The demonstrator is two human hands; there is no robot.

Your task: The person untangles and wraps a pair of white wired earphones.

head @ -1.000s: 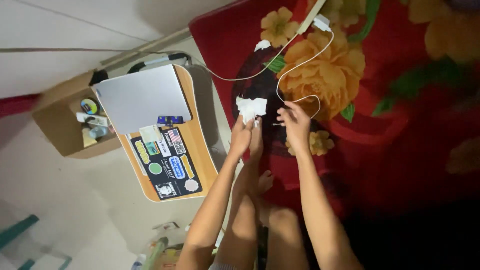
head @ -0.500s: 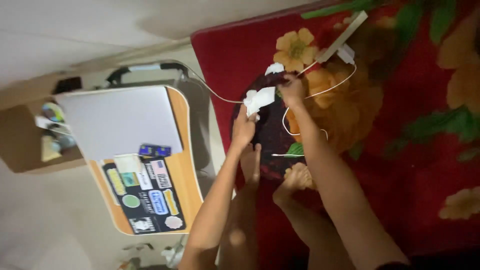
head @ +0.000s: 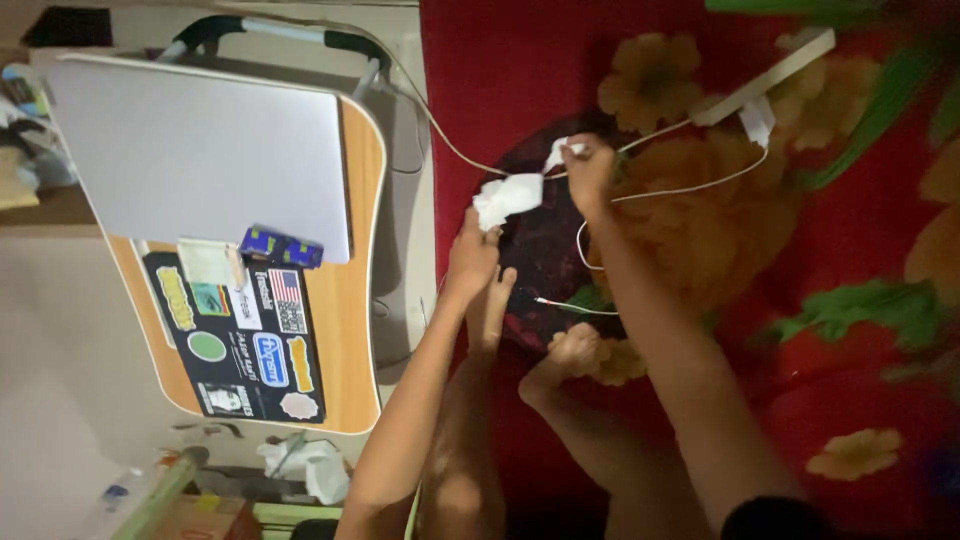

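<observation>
Dim indoor light, soft motion blur — darker lower right corner

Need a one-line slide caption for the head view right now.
Left hand holds crumpled white tissue; right hand grips another white scrap beside a white cable on the red floral blanket.

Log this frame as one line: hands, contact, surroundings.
left hand: holds crumpled white tissue | right hand: grips small white piece by white cable | red floral mat; closed laptop
</observation>
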